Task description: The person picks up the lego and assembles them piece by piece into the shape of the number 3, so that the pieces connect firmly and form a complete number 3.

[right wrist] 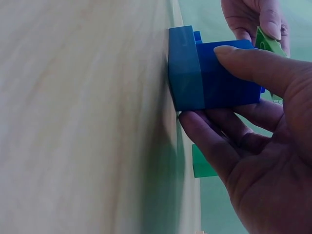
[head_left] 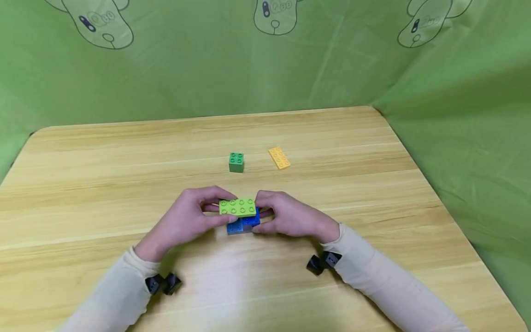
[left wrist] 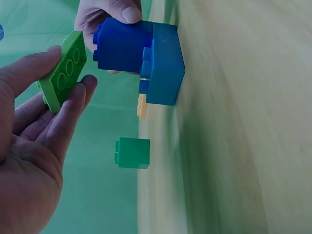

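Your left hand (head_left: 192, 214) pinches a lime-green plate (head_left: 238, 208), a thin oblong of smooth plastic with eight round studs in two rows of four on its upper face. In the left wrist view you see ring-shaped tubes in its hollow underside; there it sits slightly tilted and apart from the bricks below. Your right hand (head_left: 290, 214) grips a dark blue brick (right wrist: 226, 73), the thumb flat on its glossy side and the fingers around the other side and below. That brick, deep and square-edged, is joined on top of a lighter blue brick (head_left: 234, 227), set toward the right so that some lower studs lie bare at the left. I cannot tell whether the lower brick touches the table (head_left: 352, 180).

On the far side of your hands stands a green brick (head_left: 236, 163), boxy, with four studs. To its right, a flat yellow plate (head_left: 279, 158) with eight studs lies aslant. The tabletop has pale, streaky wood grain and rounded far corners, and a creased green cloth (head_left: 199, 78) hangs beyond it. Your cream sleeves (head_left: 386, 272) are soft and wrinkled, with small black blocky devices (head_left: 331, 259) at the wrists
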`<action>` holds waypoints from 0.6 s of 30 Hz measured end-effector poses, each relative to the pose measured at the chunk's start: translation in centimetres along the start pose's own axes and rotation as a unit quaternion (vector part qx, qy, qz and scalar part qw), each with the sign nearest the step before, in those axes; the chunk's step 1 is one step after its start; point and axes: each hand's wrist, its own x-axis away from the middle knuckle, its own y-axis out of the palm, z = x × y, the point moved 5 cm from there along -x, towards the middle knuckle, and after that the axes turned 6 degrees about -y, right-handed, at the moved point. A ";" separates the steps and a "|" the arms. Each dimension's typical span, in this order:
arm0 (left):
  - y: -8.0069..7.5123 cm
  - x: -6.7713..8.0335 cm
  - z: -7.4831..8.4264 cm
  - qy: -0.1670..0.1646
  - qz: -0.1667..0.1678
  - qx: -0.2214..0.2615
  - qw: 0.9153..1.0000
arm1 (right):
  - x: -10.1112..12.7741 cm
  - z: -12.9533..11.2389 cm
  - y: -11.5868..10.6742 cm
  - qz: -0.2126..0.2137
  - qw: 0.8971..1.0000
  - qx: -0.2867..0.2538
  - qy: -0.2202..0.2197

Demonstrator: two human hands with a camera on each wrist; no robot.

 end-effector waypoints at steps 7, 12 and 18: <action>0.9 -0.1 0.3 0.033 -0.016 -0.040 0.999 | 0.0 0.1 -0.1 0.008 1.000 0.000 -0.006; 1.0 -0.1 0.2 0.040 -0.019 -0.045 0.998 | 0.0 0.2 -0.1 0.009 1.000 -0.004 -0.003; 1.1 0.0 0.0 0.039 -0.024 -0.046 0.998 | 0.0 0.2 0.0 0.008 1.000 -0.018 -0.005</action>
